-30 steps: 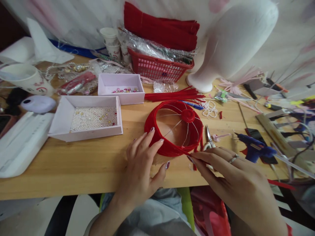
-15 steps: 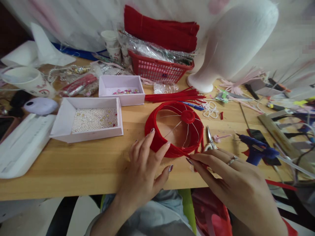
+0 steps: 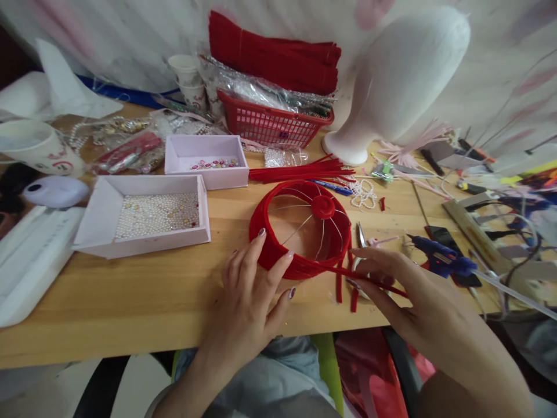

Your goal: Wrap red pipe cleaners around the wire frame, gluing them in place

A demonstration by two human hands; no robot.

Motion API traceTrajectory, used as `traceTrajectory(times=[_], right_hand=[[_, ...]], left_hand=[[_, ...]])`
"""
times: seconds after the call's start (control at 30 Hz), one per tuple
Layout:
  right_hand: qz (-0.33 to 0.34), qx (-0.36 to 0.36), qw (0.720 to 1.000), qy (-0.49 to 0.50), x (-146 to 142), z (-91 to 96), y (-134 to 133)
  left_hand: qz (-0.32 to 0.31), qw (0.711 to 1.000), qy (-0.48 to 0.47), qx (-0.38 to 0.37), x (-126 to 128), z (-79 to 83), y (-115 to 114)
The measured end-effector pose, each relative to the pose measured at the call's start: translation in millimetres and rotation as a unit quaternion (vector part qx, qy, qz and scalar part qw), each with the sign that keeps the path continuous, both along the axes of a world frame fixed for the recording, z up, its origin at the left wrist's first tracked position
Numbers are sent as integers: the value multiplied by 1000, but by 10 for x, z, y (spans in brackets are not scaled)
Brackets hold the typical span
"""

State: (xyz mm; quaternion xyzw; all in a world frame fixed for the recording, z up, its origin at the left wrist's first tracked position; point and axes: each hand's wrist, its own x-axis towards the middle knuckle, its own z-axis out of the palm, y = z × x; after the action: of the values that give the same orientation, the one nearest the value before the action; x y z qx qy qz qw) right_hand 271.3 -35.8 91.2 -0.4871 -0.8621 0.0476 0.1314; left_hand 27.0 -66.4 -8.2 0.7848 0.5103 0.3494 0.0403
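A round red frame, wound in fuzzy red stems, rests on the table with thin wires running from its rim to a red coiled disc. My left hand has its fingers spread, with two fingertips touching the frame's near left side and the thumb free. My right hand is at the frame's near right, its thumb and fingers around a red pipe cleaner that runs along the near side; the exact contact is partly hidden. Scissors lie partly behind my right hand. Short red stem ends hang beside the frame.
A white box of pearl beads and a smaller box of gems stand left. Behind are loose red pipe cleaners, a red basket and a white mannequin head. A blue glue gun lies right.
My right hand has shifted right and opened a little from a tight pinch; the pipe cleaner's free length now shows between its fingers. My left hand stays at the frame. The view has shifted slightly.
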Motion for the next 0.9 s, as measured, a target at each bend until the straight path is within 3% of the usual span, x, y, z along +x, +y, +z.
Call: traceTrajectory(times=[0.2,0.53,0.9], right_hand=[[77,10,996,42,111,-5,124],[105,81,986,97,109,-194,270],[144,81,977,137,158,-356,349]], left_hand=[[5,1000,-9,2,10,-16,12],[11,1000,-7,-3,4,-19,9],[16,999,-8,-36,12,-86,-31]])
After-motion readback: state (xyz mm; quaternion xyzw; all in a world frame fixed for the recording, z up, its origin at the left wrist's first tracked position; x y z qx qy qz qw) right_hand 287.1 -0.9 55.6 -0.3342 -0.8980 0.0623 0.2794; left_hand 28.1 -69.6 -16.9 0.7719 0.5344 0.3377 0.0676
